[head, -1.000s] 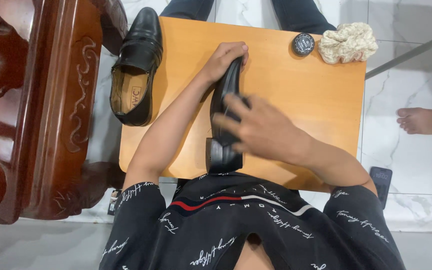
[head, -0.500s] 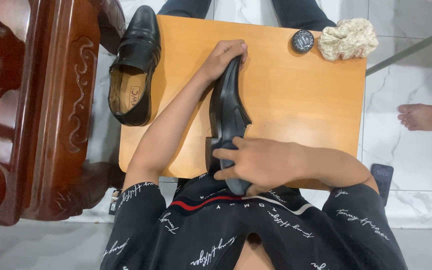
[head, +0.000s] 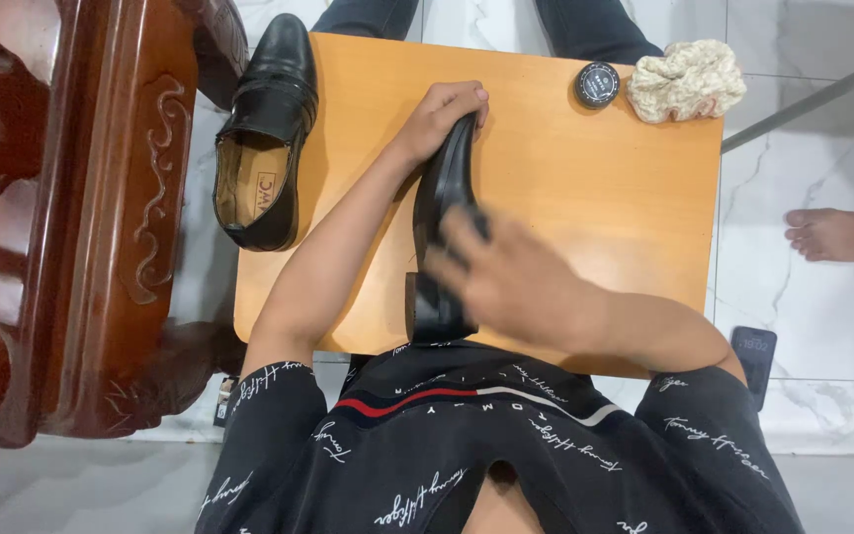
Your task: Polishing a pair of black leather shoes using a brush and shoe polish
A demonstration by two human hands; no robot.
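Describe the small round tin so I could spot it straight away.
Start at the orange wooden table and go to its far edge, on the person's right. There sits the small round tin, right beside a cream crumpled cloth. It is the only flat, dark, disc-shaped thing there, much smaller than the black shoes.

Wooden table (head: 605,198) bears two black shoes (head: 264,138), tin (head: 597,85), cloth (head: 686,81)

right hand (head: 516,282): up from the heel, now blurred over the middle of the black shoe (head: 444,208) | shoe heel: uncovered again, near the tabletop (head: 595,198) edge
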